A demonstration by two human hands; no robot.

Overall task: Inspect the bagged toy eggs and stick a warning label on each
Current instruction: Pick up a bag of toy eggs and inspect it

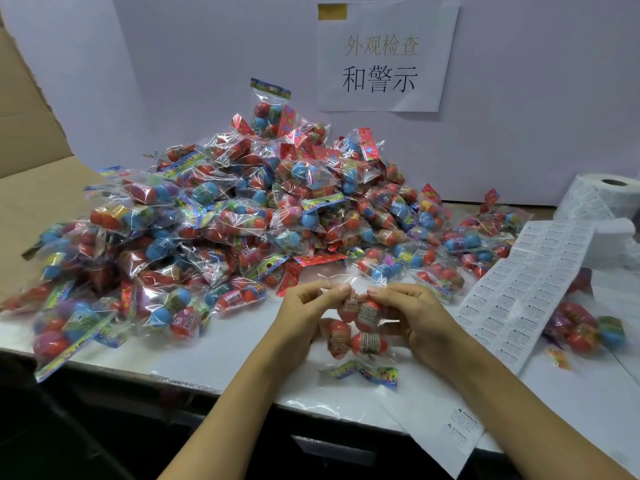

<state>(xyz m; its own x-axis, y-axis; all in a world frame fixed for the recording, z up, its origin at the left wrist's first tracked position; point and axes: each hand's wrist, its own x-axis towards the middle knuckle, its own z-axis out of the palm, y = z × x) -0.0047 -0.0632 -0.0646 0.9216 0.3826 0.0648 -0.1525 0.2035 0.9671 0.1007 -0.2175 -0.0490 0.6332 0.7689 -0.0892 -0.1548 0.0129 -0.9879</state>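
Both hands hold one clear plastic bag of toy eggs just above the near edge of the white table. The left hand pinches the bag's top corner between thumb and curled fingers; the right hand does the same on the other side, its fingertips clamped on the film near the upper eggs. Inside the bag sit four reddish eggs, each wrapped in a printed band, two above and two below. The bag's colourful printed header hangs at the bottom, towards the person.

Behind the hands rises a large pile of bagged eggs, each clear bag holding red, blue, pink or green eggs under a bright header strip. To the right a strip of warning labels runs across the table from a roll, its loose end lying over the table's front edge. A few more filled bags lie just right of the strip. A paper sign with Chinese characters is fixed to the white backboard.
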